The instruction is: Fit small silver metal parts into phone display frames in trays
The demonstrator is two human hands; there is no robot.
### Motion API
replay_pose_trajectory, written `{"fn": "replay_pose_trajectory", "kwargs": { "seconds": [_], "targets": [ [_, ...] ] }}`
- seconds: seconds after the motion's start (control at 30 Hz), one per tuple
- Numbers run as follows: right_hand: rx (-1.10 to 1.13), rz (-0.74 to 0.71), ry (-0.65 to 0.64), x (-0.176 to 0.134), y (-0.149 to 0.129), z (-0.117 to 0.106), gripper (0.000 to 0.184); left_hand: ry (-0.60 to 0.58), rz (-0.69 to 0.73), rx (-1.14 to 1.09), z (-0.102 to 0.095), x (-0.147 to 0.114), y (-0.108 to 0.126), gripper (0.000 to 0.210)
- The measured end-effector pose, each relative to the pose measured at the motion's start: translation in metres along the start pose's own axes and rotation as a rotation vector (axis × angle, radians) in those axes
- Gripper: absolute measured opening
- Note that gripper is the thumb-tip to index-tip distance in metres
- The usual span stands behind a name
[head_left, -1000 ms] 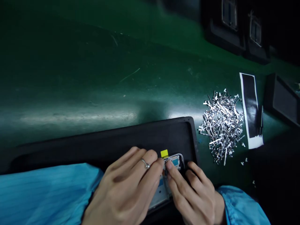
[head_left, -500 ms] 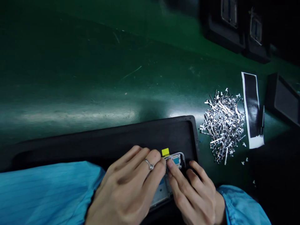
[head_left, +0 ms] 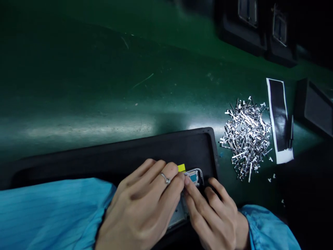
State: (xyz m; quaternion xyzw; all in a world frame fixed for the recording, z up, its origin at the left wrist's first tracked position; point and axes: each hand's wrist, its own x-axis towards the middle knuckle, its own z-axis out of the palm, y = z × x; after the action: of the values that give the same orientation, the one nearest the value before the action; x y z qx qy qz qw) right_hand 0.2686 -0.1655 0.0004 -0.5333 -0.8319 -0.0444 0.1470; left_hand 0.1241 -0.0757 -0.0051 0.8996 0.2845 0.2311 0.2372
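While fingers (head_left: 197, 193) are curled, hands (head_left: 145, 205) (head_left: 217, 218) touch the frame (head_left: 193, 177).

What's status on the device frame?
Left hand, right hand close together at device frame. Frame over black tray, partly covered by hands. Parts pile outside tray.

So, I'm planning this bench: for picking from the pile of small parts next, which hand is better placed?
Probably the right hand: it is nearer the pile of small parts; the left hand is farther away.
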Motion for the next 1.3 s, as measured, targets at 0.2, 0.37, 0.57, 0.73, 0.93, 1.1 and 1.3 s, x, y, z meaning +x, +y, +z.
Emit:
{"fn": "replay_pose_trajectory", "kwargs": {
  "seconds": [0.2,0.37,0.57,0.73,0.93,1.1,1.3],
  "targets": [
    [-0.016,-0.032,-0.002,-0.004,0.004,0.001,0.050,-0.035,-0.053,-0.016,0.000,0.007,0.004,0.028],
    [0.071,-0.095,-0.077,-0.010,0.006,-0.001,0.038,-0.019,-0.080,-0.005,0.003,0.004,0.006,0.028],
    [0.071,-0.051,-0.113,-0.020,0.001,0.002,0.034,-0.041,-0.043,-0.035,0.000,0.007,0.004,0.026],
    [0.025,-0.067,-0.138,-0.011,0.000,-0.002,0.034,-0.036,-0.051,-0.043,0.001,0.008,0.006,0.024],
    [0.001,-0.025,-0.128,0.001,-0.002,-0.007,0.038,-0.020,-0.018,0.001,-0.001,0.009,0.004,0.027],
    [0.049,-0.057,-0.133,-0.014,-0.002,0.000,0.035,-0.046,-0.073,-0.004,-0.006,0.018,0.006,0.037],
    [0.039,-0.043,-0.123,-0.006,-0.001,-0.003,0.036,-0.023,-0.041,-0.010,-0.009,0.018,0.005,0.036]
  ]
}}
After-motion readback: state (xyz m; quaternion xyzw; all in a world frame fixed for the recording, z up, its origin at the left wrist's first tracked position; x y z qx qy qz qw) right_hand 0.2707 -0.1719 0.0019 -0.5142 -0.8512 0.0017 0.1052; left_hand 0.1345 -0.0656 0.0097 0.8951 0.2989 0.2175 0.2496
